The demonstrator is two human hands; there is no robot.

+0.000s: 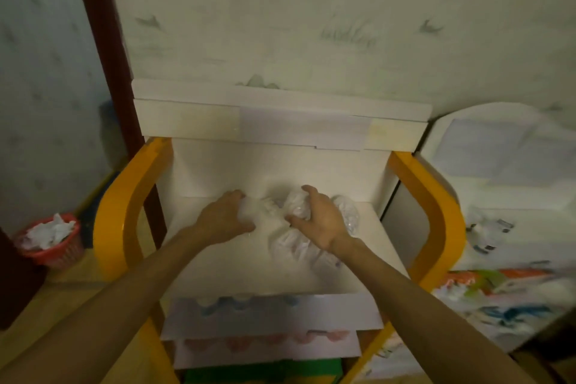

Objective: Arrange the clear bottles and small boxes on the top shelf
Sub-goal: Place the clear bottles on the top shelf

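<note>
Both hands reach onto the white top shelf point(224, 268) of a yellow-framed rack. My left hand point(223, 217) grips a clear bottle point(254, 212) lying on the shelf. My right hand point(318, 220) curls round a second clear bottle point(297, 206) beside it. A third clear bottle point(347, 212) lies just right of my right hand. Another clear bottle point(296, 246) lies on its side under my right wrist. The frame is blurred and the bottles are hard to separate. No small boxes can be made out on the shelf.
The rack's yellow side arms point(124, 203) point(433, 206) bound the shelf. White flat boxes point(280, 121) stack at the back against the wall. Lower shelves point(271, 315) hold patterned trays. A red basket point(51, 243) of paper stands on the floor left. A white cabinet point(505, 196) stands right.
</note>
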